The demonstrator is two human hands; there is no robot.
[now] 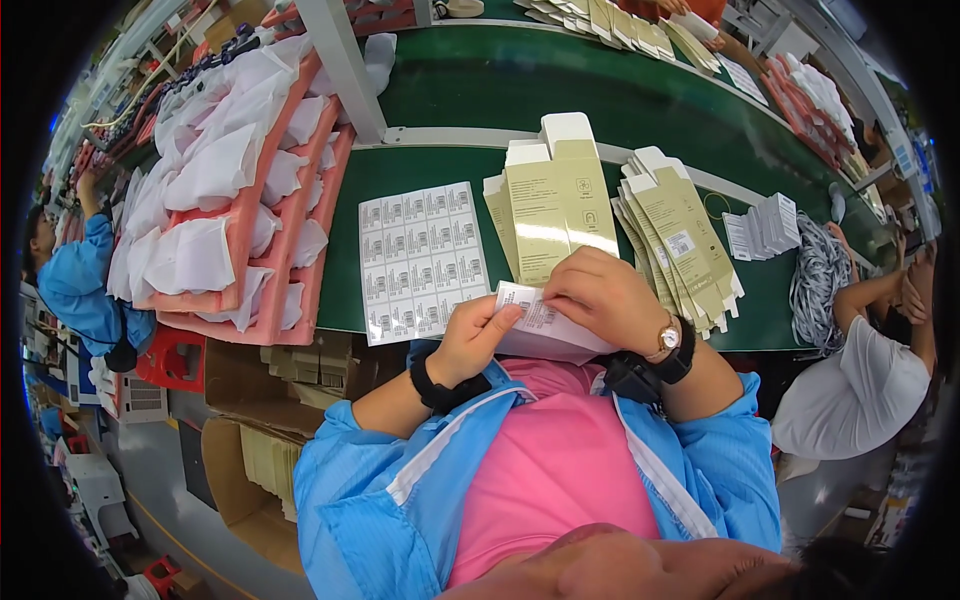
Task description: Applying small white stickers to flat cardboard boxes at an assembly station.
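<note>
My left hand (474, 336) and my right hand (606, 297) both grip a small white sheet of labels (545, 328) just in front of my chest, at the near edge of the green table (620, 100). The right thumb and fingers pinch at a label on the sheet's top. Right behind my hands lies a fanned stack of flat tan cartons (550, 205). A larger sheet of printed labels (420, 260) rests on the table to the left of them.
A second stack of labelled tan cartons (680, 240) sits to the right, with small white boxes (768, 226) beyond. Pink trays with white pouches (230, 200) fill the left. A person in white (855, 385) sits at right, another in blue (75, 280) at far left. Open cardboard boxes (255, 450) stand below.
</note>
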